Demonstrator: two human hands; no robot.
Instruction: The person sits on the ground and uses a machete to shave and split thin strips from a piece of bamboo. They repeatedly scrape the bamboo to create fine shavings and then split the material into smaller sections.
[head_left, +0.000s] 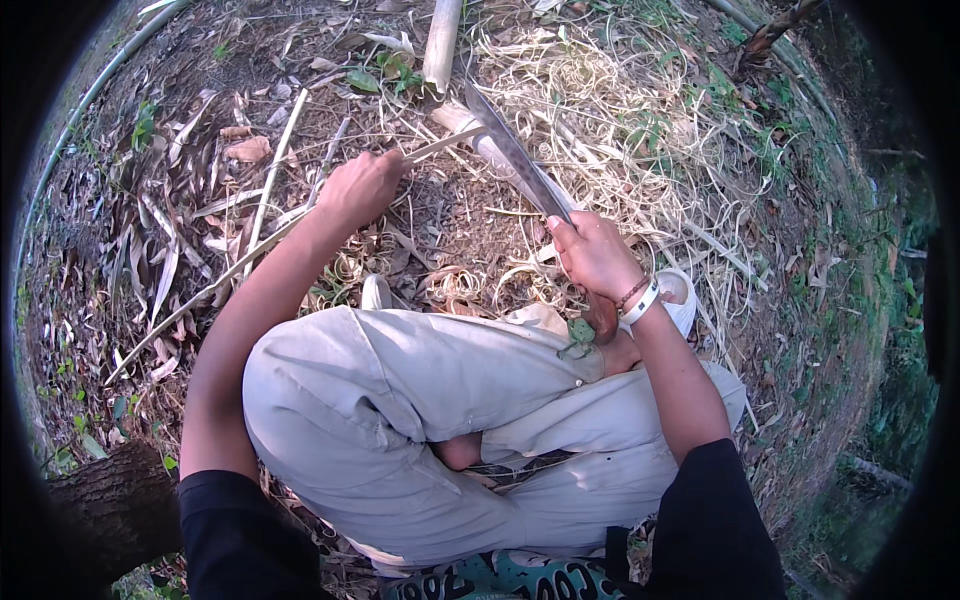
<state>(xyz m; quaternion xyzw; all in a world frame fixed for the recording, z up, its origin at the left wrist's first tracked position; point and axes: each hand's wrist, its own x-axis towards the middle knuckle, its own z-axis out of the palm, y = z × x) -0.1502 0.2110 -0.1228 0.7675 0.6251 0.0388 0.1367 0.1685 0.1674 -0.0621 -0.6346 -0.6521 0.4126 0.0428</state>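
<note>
My left hand [362,187] is closed around a long, thin bamboo strip [190,306]. One end of the strip trails down to the left past my forearm, and the other reaches the blade near its tip. In my right hand [592,252] is a long-bladed knife [520,158], its dark blade slanting up and to the left. Its brown wooden handle shows below my fist, beside my bare foot. Beneath the blade lies a pale bamboo pole [478,132] on the ground. Whether blade and pole touch, I cannot tell.
Curly pale shavings [600,85] cover the ground ahead and to the right. Another bamboo piece [441,45] lies at the far middle, and a loose strip [277,160] at the left. A thick log [115,505] sits at the lower left. My crossed legs [400,400] fill the near middle.
</note>
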